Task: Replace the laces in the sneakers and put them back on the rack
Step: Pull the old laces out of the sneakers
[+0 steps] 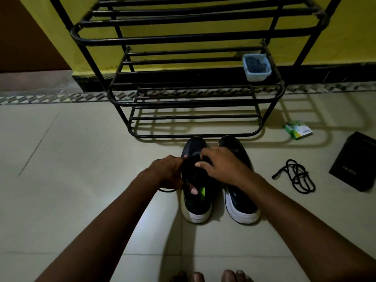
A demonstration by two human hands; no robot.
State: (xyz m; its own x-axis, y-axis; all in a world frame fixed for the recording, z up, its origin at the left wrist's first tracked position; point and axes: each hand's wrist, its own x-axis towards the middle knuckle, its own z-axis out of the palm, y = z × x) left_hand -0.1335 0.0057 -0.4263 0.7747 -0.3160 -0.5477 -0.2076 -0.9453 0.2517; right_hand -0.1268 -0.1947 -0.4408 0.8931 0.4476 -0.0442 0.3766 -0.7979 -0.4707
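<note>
Black metal rack [183,38]: stands against the yellow wall across the upper frame. A plastic tub [256,67] sits on a middle shelf at the right.
Worked sneaker [196,212]: centre of frame, on the floor tiles just short of the rack's bottom bar. Its toe points to the rack and its heel to the person, so the lacing faces up within easy reach. It has a dark upper, a white sole and a green flash inside.
Other sneaker [242,208]: just beside it to the right, parallel, same colours. I'd say it is parked there for its turn.
Left hand [168,174]: thumb tucked into the shoe's mouth, fingers curled round its side. It grips the shoe, probably to steady it.
Right hand [221,165]: fingers bent over the eyelet area. It is too dim to tell whether they pinch a lace or only rest there.
Loose lace [295,177]: black cord heaped on the tiles at right of frame, well apart from the shoes.
Black box [356,163]: right edge of frame, beyond the lace.
Green packet [298,130]: on the floor above the lace.
Stage: lacing work seems to be underway, and neither shoe is on the rack yet.
</note>
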